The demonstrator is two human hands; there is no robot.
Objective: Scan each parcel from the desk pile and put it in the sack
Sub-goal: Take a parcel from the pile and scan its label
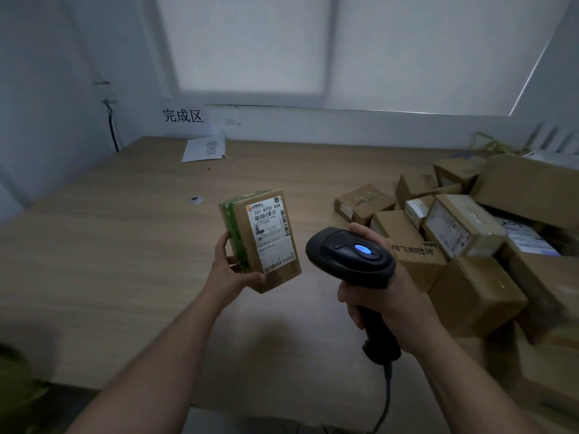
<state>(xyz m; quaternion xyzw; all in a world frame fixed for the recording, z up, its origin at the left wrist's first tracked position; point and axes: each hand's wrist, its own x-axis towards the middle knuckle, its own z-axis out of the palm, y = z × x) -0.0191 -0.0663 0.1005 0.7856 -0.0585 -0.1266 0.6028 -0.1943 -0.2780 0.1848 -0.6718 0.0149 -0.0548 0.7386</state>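
The left hand (230, 274) gripped a small brown cardboard parcel (261, 241); the right hand (380, 303) clasped a black handheld scanner (351, 256) beside it.

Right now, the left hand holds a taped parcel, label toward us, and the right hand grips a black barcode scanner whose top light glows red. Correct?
Not quite. In the head view the top light of the barcode scanner glows blue, not red. The left hand holds the parcel and the right hand grips the scanner.
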